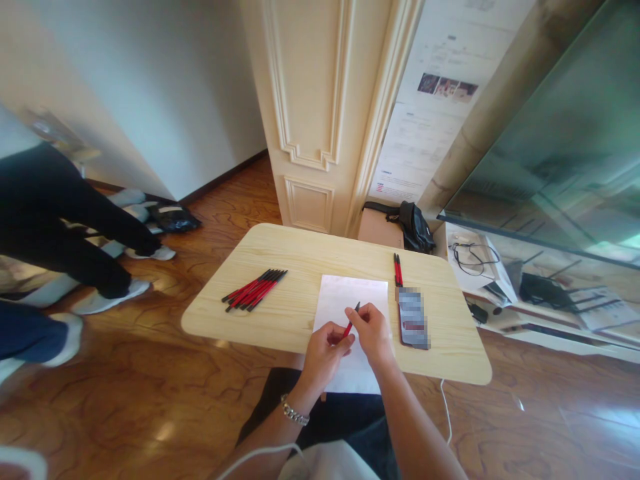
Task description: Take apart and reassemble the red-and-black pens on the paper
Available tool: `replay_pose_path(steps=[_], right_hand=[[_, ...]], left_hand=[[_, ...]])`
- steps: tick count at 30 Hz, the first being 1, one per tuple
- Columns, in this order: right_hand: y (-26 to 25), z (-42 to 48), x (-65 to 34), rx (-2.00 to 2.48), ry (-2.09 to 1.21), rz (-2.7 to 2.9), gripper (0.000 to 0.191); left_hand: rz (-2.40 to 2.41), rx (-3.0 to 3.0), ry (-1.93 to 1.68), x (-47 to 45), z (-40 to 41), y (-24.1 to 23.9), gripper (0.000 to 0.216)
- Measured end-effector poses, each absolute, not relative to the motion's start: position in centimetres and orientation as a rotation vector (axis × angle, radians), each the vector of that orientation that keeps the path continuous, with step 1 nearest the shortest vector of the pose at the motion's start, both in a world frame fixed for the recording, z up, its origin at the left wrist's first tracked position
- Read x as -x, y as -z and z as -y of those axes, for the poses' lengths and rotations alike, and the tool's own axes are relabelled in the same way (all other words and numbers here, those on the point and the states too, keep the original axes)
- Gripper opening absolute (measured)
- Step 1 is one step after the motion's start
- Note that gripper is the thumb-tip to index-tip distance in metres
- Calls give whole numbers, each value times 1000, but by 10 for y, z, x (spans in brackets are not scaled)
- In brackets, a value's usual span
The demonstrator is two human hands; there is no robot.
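The worktop [300, 313] carries a sheet of paper [350, 293], a phone [413, 318] and a pile of pens [255, 290]. Over the paper, left hand [324, 350] and right hand [373, 330] both pinch the same pen [351, 321], fingers closed on it. Risk, as judged: a slack pinch could drop it to roll off the near edge.

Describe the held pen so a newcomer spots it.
On the light wooden table, find the white sheet. Over it, the left hand and right hand pinch one red-and-black pen. Unlike the pile of pens further left and the pair by the phone, it is lifted.
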State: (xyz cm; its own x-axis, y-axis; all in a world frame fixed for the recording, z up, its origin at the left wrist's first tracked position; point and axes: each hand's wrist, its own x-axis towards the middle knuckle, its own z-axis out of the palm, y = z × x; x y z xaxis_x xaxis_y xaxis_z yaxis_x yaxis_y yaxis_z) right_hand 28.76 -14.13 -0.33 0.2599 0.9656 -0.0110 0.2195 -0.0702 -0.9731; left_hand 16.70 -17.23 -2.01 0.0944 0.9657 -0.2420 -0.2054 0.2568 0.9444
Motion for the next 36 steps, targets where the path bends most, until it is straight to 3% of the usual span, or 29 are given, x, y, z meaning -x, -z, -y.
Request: replay_pose_path(steps=[9, 16, 19, 22, 28, 36], right_hand=[[-15, 143, -297, 1073, -1460, 876, 30], [2, 144, -287, 1246, -1205, 873, 28], [-1, 145, -288, 1210, -1283, 866, 24], [-6, 144, -290, 1166, -1371, 854, 32], [0, 143, -287, 1249, -1208, 915, 25], [-1, 144, -288, 1241, -1301, 943, 35]], left_hand=[[-920, -812, -863, -164, 175, 5, 32], [-1057, -753, -976, -167, 174, 13, 31], [-997, -754, -935, -165, 173, 11, 34], [-983, -777, -909, -163, 172, 9, 36], [-1038, -830, -964, -166, 173, 19, 28], [-1005, -833, -902, -163, 173, 17, 33]])
